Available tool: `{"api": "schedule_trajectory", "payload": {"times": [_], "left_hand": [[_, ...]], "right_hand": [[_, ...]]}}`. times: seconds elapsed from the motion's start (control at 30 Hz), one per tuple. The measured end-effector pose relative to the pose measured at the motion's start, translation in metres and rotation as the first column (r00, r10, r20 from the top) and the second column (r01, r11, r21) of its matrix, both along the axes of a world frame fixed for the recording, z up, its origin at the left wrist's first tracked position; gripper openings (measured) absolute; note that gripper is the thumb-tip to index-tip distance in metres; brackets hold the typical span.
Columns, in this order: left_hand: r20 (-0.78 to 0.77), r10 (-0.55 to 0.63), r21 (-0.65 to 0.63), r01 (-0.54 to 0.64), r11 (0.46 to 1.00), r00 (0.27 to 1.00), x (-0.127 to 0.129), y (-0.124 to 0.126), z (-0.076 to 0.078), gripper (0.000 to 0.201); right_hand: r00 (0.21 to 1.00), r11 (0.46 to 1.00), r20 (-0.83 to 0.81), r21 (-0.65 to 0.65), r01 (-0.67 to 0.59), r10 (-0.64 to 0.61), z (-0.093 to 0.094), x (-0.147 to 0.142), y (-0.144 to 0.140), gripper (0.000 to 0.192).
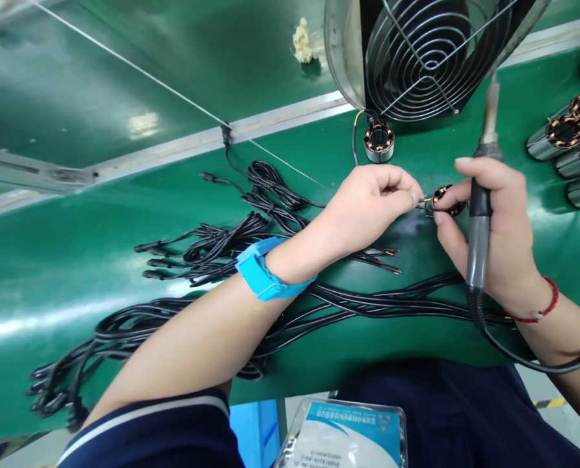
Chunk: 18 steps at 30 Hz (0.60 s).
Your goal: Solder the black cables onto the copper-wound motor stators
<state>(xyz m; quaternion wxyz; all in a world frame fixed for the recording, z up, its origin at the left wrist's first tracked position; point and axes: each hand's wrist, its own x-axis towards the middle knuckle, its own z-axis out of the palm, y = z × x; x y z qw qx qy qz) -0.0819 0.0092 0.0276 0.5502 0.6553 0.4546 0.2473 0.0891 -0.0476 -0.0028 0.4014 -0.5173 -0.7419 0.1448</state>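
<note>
While the green work surface [65, 286] stretches out glossy under the lights, the left hand [368, 201] pinches thin wire ends between thumb and fingertips at a small copper-wound stator [445, 200], which sits low on the mat between both hands. The right hand [495, 240] steadies that stator with its fingertips and has a soldering iron [480, 195] clasped against the palm, tip up. Black cables [212, 247] sprawl in bundles across the mat beneath a blue wrist strap [263, 273]. A wire-guarded fan [431, 52] stands at the back, another stator [378, 140] before it, more wound parts [570, 140] ranked at the right edge
</note>
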Motion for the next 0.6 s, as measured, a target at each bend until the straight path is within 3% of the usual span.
{"api": "schedule_trajectory", "payload": {"times": [0.23,0.5,0.6], "left_hand": [[0.008,0.023,0.009,-0.023,1.0,1.0,0.002,-0.002,-0.002,0.013],[-0.092,0.049,0.224,-0.027,0.974,0.995,-0.002,0.001,-0.012,0.011],[-0.129,0.054,0.266,-0.018,0.964,0.99,-0.002,0.002,-0.014,0.014]], "right_hand": [[0.999,1.0,-0.036,0.019,-0.006,0.007,-0.002,-0.006,0.001,0.049],[0.983,0.992,-0.138,0.02,0.124,-0.12,0.011,0.013,-0.023,0.039],[0.985,0.981,-0.098,0.118,0.155,-0.144,0.014,0.019,-0.037,0.034]]}}
